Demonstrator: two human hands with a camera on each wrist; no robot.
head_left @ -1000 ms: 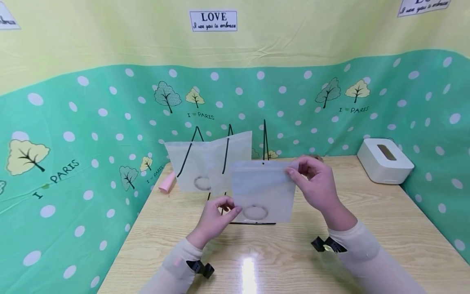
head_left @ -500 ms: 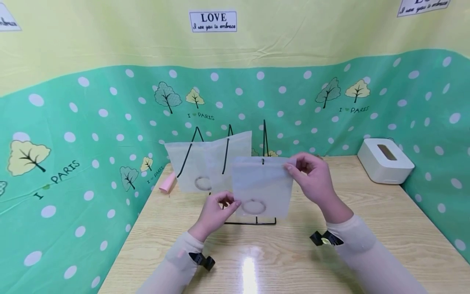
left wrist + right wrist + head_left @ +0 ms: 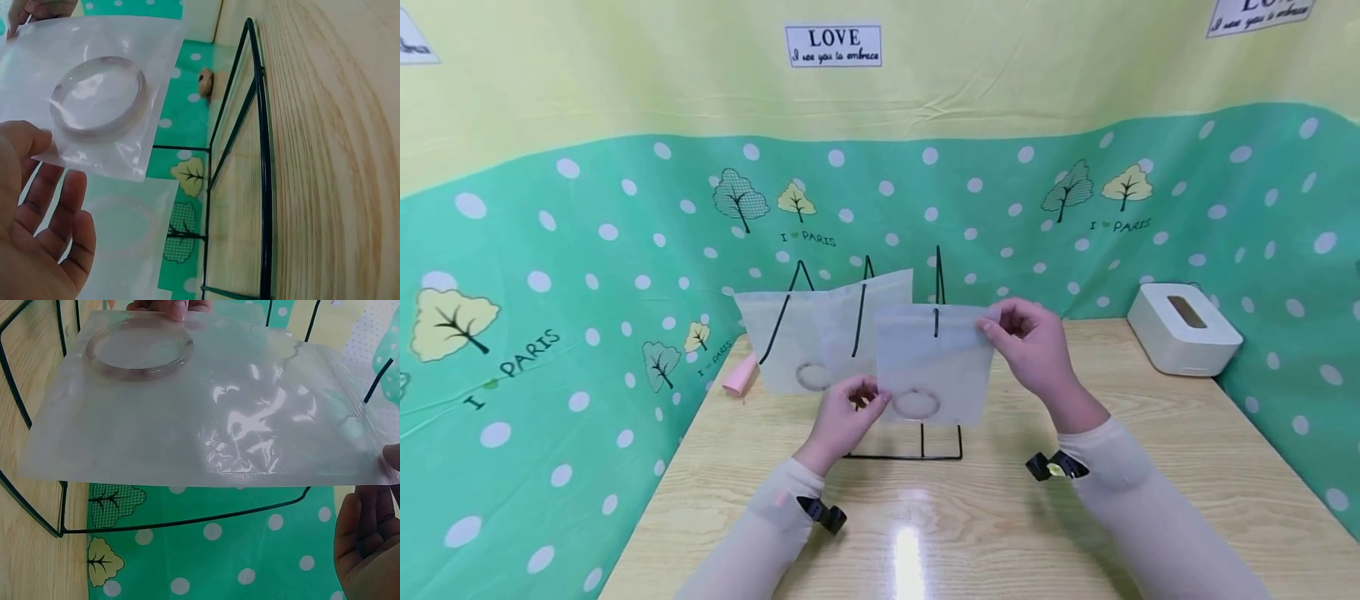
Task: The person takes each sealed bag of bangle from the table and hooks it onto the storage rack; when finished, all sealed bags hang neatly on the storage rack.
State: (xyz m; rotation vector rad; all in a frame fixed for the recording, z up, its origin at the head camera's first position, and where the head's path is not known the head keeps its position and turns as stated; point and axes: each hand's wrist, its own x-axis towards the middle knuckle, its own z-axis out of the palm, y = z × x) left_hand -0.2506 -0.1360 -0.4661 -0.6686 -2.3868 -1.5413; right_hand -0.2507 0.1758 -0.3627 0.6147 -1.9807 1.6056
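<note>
A translucent flat zip bag [image 3: 955, 358] with a pale bangle [image 3: 134, 374] inside hangs between both hands. My right hand [image 3: 1036, 346] pinches its upper right corner. My left hand [image 3: 844, 421] pinches the lower left edge, beside the bangle. Through the hole in the bag's top passes the tip of a black prong [image 3: 936, 323] of the wire display rack [image 3: 922, 457]. On the rack's other prongs, to the left, hang two similar bags: an outer bag [image 3: 775, 358] with a ring shape inside and a middle bag [image 3: 883, 304]. The middle bag's lower part is partly hidden.
A pink cone-shaped object [image 3: 742, 375] lies on the wooden table [image 3: 1000, 533] at the back left. A white tissue box [image 3: 1183, 333] stands at the back right. A patterned curtain [image 3: 985, 200] encloses the table behind and on both sides.
Both hands have raised the bag and moved it toward the rack. The prong tip has come through the hole, and more of it now shows in front of the bag.
</note>
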